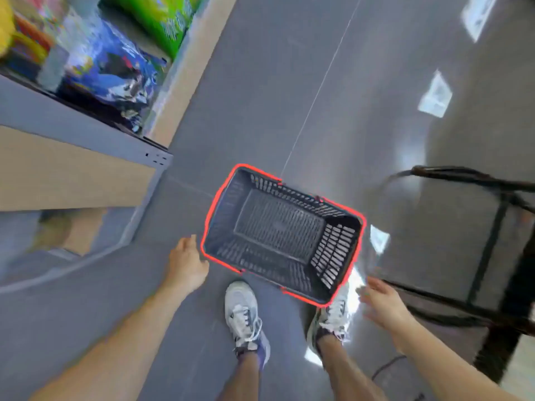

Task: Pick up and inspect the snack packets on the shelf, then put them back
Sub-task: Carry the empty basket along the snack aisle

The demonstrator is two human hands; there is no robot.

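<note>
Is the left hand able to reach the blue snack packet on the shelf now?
Probably yes: the left hand holds nothing, and the blue snack packet lies at the shelf front with nothing between.

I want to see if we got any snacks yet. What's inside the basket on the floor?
Nothing: the basket shows only its bare slotted bottom and walls. The snack packets sit on the shelf. Whatever lies beneath the basket is covered.

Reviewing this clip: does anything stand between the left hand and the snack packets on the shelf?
No loose thing visibly does. The left hand is low beside the basket, and the snack packets lie up on the shelf; only the shelf's own grey front edge lies between them.
</note>
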